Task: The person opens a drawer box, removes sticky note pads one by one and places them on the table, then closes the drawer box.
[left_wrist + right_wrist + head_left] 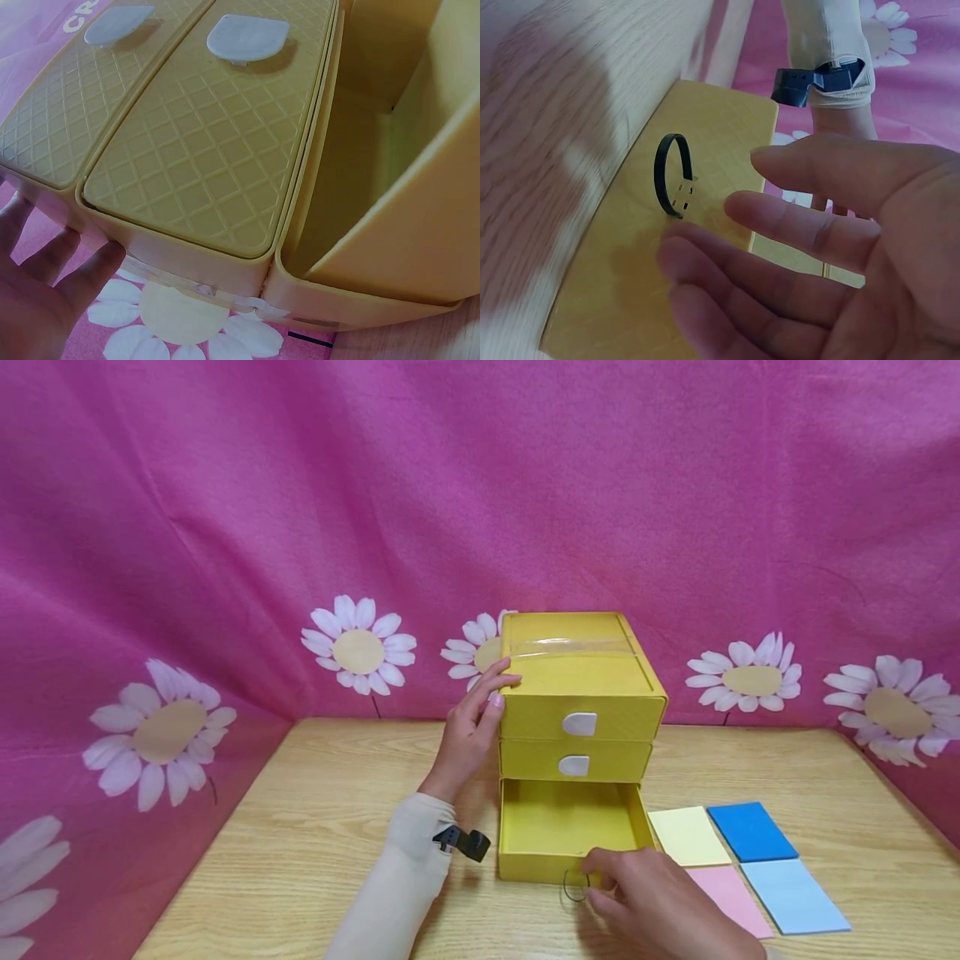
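A yellow drawer unit (577, 681) with stacked drawers stands on the table. White tabs serve as pulls on its two upper drawers, which are closed. The bottom drawer (570, 818) is pulled out, and its visible inside is bare. My left hand (468, 731) rests against the unit's upper left side, fingertips on the top edge; the left wrist view shows those fingers spread. Close to the bottom drawer's front is my right hand (648, 893). In the right wrist view its fingers are loosely bent with nothing between them, beside a thin black loop handle (660, 176).
Right of the unit lie four flat square pads: pale yellow (690, 837), dark blue (752, 832), pink (735, 906) and light blue (795, 897). A pink cloth (480, 485) with daisies hangs behind the wooden table (300, 852).
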### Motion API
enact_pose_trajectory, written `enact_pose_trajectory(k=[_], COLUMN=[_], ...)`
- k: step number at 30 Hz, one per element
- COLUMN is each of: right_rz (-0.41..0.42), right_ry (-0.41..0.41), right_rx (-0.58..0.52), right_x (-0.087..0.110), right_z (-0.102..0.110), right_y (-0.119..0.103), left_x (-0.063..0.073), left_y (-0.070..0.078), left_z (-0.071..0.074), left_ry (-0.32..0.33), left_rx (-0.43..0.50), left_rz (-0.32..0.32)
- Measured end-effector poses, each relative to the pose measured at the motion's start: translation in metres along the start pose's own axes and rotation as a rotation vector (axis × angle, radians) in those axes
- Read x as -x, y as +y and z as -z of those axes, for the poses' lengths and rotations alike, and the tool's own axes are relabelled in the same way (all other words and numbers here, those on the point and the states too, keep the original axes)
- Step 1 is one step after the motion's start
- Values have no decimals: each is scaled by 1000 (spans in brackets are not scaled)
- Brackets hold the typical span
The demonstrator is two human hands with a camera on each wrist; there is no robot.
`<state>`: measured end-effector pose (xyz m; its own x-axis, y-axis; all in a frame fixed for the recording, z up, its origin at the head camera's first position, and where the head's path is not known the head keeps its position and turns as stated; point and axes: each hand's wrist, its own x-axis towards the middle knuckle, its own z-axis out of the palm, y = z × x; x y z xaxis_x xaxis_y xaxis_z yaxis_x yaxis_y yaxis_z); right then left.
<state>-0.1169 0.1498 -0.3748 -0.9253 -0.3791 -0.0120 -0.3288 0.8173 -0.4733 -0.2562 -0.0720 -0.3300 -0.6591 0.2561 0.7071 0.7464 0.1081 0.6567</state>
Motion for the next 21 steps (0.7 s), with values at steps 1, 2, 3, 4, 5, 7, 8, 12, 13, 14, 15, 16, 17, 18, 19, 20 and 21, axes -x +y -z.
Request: enact_pose_trajectory(k=[1,2,3,4,5,7,8,12,13,14,15,16,17,18,19,20,21], right_rz=[-6,-8,-12,-13,-10,11,23,65,64,64,66,64,64,75,82,89,96], right_ry=[-10,-17,-23,-27,-28,-14,-5,4,-8,-23,-33,-46,-52,-48,-43,-34,-22], right_rx=[1,6,10,15,21,43,58,97,99,97,95,90,87,86,86,86,91], right_x=[-1,-2,-3,-4,-5,-7,-7,-10,-11,-12,-13,-13,-14,-14,-15,-15,-15], right_z=[-1,-1,-2,-2,-3,-4,-4,-7,-8,-8,-9,-10,-11,-11,-12,-12,-13], right_y=[-1,-1,-1,-2,-2,-1,-1,0,0,0,0,0,0,0,1,1,1], left_x=[0,0,0,0,0,1,1,1,1,1,1,1,1,1,1,1,1], left_y=[0,0,-1,-1,-1,-1,0,0,1,1,1,2,2,2,2,2,2], left_z=[0,0,0,0,0,-1,-1,-2,-2,-2,-2,-2,-1,-1,-1,0,0], left_ry=[-1,-1,-2,-2,-1,-2,-2,-6,-6,-6,-7,-6,-5,-4,-2,0,2], left_rx=[2,3,3,3,2,1,0,4,4,6,6,5,5,2,-1,-1,-5], left_rz=[2,3,3,1,0,-3,-6,-6,-4,-3,1,3,6,7,9,8,6])
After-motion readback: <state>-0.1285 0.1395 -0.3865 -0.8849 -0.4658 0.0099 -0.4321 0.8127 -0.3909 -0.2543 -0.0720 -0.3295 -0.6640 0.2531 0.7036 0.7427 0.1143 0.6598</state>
